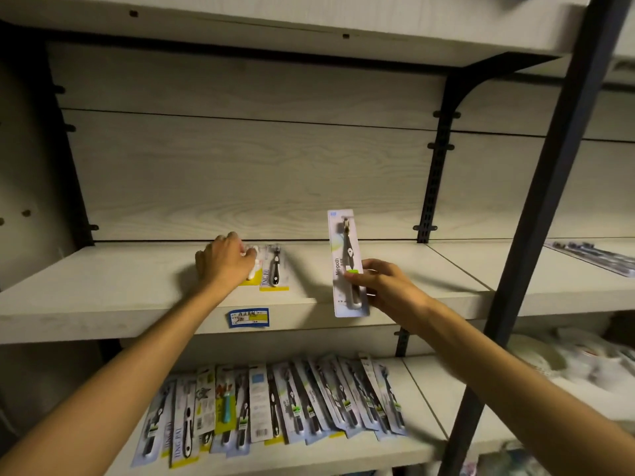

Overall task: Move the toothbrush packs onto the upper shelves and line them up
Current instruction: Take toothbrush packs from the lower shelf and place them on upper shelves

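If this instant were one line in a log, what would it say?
left hand: on yellow packs, upper shelf | right hand: holds grey pack upright | lower shelf row: waiting

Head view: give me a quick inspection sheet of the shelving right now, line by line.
Surface: upper shelf, pale wood board, blue price label on its front edge.
Job's things: yellow-edged packs lie flat on the upper shelf; grey pack held upright above it; a row of packs overlaps on the lower shelf.
Clutter: blurred white items on the lower shelf at right.
Grippers: left hand rests on the yellow-edged packs; right hand pinches the grey pack.
Cables: nothing seen.
Surroundings: dark metal upright, bracket, more packs on the neighbouring shelf.
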Action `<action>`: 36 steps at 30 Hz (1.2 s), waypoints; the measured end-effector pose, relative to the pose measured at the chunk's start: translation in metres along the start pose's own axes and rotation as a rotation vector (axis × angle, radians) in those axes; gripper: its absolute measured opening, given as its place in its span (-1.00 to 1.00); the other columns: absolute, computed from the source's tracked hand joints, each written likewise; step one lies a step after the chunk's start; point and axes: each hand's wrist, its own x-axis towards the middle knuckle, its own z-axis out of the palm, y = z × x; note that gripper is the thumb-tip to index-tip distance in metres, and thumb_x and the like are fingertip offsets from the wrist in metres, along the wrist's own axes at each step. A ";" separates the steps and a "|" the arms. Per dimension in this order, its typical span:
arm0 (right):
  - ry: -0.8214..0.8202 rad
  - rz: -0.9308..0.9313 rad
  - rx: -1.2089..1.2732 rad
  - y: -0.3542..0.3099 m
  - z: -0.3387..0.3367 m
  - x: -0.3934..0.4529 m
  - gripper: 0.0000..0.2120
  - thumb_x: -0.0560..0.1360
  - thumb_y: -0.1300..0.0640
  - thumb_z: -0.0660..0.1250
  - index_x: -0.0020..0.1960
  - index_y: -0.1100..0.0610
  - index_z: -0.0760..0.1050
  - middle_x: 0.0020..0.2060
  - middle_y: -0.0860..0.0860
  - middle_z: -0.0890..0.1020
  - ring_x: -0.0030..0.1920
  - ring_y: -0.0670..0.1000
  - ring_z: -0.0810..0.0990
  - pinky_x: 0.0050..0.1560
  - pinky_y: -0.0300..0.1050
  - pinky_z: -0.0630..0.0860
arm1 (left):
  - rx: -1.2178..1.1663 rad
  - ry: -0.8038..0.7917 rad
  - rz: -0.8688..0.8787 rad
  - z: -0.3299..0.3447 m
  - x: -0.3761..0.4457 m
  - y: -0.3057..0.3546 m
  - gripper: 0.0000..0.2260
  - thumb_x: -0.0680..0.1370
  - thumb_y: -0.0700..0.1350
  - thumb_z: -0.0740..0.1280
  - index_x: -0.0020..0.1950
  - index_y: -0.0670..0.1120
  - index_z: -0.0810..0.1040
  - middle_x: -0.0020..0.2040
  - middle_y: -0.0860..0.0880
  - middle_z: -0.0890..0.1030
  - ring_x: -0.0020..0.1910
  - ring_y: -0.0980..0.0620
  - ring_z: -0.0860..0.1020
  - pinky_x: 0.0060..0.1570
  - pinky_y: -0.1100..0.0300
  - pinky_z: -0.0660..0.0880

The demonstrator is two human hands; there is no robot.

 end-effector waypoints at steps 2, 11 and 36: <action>0.029 -0.005 -0.012 0.003 -0.014 -0.016 -0.74 0.53 0.21 0.42 0.18 0.24 0.50 0.00 0.15 0.70 0.01 0.12 0.71 -0.12 -0.08 0.62 | -0.180 -0.035 0.176 -0.007 -0.013 0.019 -0.85 0.56 0.09 0.32 -0.02 0.03 0.55 0.02 0.01 0.61 -0.02 -0.02 0.57 -0.03 0.07 0.49; 0.192 -0.051 -0.126 0.005 -0.084 -0.118 -0.57 0.42 0.10 0.40 0.27 0.12 0.52 0.07 0.07 0.70 0.11 0.07 0.68 0.02 -0.01 0.60 | -0.303 -0.271 0.752 -0.013 -0.096 0.129 -0.58 0.49 0.28 0.22 0.30 0.17 0.51 0.31 0.16 0.51 0.31 0.10 0.41 0.32 0.05 0.36; 0.438 -0.068 -0.102 -0.003 -0.423 -0.207 -0.69 0.42 0.21 0.40 0.16 0.09 0.62 0.05 0.07 0.69 0.02 0.10 0.69 -0.11 -0.07 0.59 | -0.325 -0.338 0.998 0.106 -0.203 0.460 -0.65 0.58 0.12 0.27 0.37 0.19 0.42 0.29 0.21 0.43 0.26 0.20 0.37 0.26 0.11 0.45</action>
